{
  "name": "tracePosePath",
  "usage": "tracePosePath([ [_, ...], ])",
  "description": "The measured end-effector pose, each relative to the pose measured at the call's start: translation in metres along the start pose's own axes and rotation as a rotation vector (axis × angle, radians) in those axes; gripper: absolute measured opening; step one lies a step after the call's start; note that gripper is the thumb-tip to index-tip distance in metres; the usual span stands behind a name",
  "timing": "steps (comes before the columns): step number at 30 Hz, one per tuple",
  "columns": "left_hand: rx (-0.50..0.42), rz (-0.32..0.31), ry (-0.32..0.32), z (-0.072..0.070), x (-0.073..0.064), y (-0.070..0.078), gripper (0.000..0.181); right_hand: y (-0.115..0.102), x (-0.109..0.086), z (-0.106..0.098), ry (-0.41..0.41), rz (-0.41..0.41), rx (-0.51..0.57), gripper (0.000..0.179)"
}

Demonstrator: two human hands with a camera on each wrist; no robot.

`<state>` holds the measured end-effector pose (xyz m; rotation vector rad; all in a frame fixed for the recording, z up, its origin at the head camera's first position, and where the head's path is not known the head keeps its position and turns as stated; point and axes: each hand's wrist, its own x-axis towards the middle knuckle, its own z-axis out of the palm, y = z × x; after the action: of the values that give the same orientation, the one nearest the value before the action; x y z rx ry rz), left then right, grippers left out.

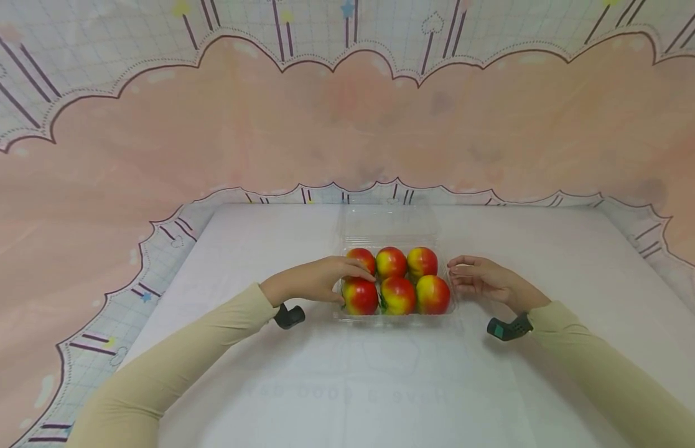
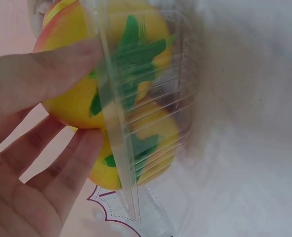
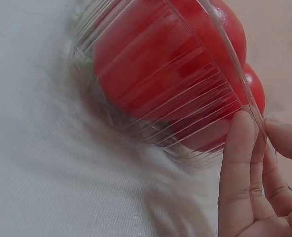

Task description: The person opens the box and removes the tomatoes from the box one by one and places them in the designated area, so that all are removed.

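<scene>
Several shiny red-and-yellow peaches (image 1: 397, 295) sit in two rows in a clear plastic box (image 1: 400, 319), whose see-through lid (image 1: 387, 221) is swung back behind it. My left hand (image 1: 318, 278) holds the front left peach (image 1: 360, 297), thumb on its near side and fingers over its top. Green leaves (image 2: 131, 64) mark that peach's end in the left wrist view, partly behind the box wall. On the other side, my right hand (image 1: 484, 283) pinches the box's right rim (image 3: 252, 96) between thumb and fingers. The left fingertips are partly hidden among the fruit.
A white cloth covers the table (image 1: 325, 386), with faint lettering near the front. Behind it hangs a pink-and-white patterned curtain (image 1: 347, 130). Each wrist wears a dark camera, such as the left one (image 1: 290, 317).
</scene>
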<state>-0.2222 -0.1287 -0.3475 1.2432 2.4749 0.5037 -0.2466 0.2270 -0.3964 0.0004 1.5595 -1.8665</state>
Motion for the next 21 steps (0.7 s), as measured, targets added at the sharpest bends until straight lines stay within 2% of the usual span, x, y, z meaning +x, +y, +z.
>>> tracePosePath([
  [13,0.001,-0.023,0.025,-0.0028,0.0004,0.0024,0.055,-0.0007,-0.0011,0.0019,0.015,0.005,0.006,0.014],
  [21,0.012,-0.015,0.070,-0.0064,-0.0007,0.0046,0.055,-0.0012,-0.0023,0.0033,0.021,0.005,-0.005,0.012],
])
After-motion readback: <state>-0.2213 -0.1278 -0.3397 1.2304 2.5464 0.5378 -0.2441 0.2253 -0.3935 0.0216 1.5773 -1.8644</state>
